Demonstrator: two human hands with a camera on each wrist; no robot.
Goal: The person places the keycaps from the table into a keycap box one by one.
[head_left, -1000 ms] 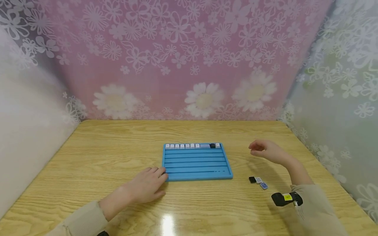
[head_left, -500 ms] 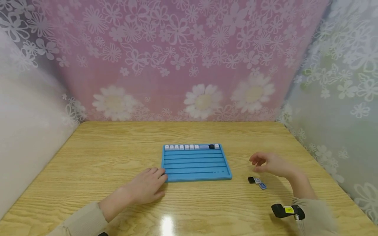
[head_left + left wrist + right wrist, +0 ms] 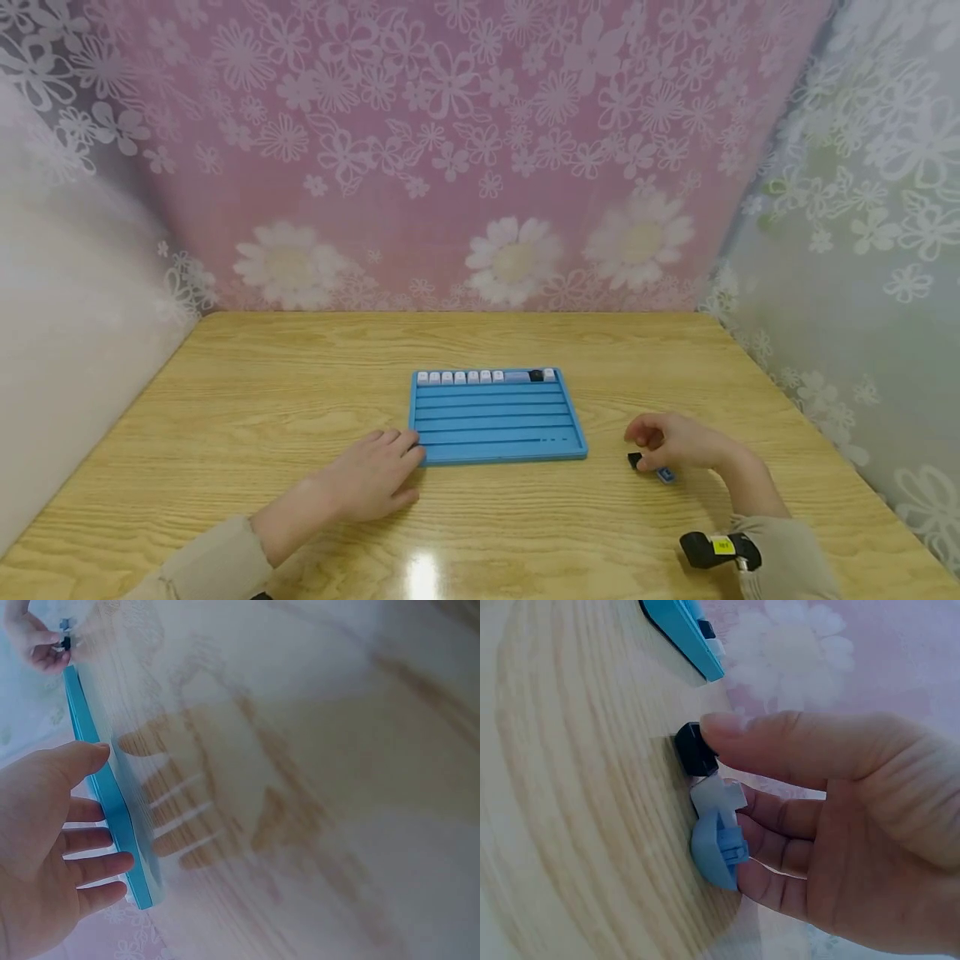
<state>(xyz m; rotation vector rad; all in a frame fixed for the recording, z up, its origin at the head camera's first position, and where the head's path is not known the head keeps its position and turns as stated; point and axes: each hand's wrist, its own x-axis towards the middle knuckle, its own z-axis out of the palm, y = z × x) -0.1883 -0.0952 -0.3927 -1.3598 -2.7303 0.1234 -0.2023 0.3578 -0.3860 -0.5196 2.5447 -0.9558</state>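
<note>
A blue keycap tray [image 3: 487, 457] with slotted rows lies on the table. White keycaps [image 3: 460, 378], a longer lavender one [image 3: 517, 377] and a black one fill its far row. My left hand [image 3: 375, 477] rests at the tray's near left corner, fingers extended along the edge [image 3: 112, 799]. To the right, my right hand [image 3: 686, 442] reaches down over three loose keycaps. They are black [image 3: 694, 750], white [image 3: 709, 796] and blue [image 3: 714, 855], the blue one showing its hollow underside. My thumb tip overlaps the black keycap; the other fingers bend behind the white and blue ones.
The wood-grain table [image 3: 300, 358] stretches out around the tray. A pink floral backdrop [image 3: 420, 200] stands behind it, with pale side panels at left and right. A black strap [image 3: 716, 550] circles the right wrist.
My right hand has come down and toward me, from above the table to the loose keycaps, covering the white one in the head view. The left hand has stayed at the tray.
</note>
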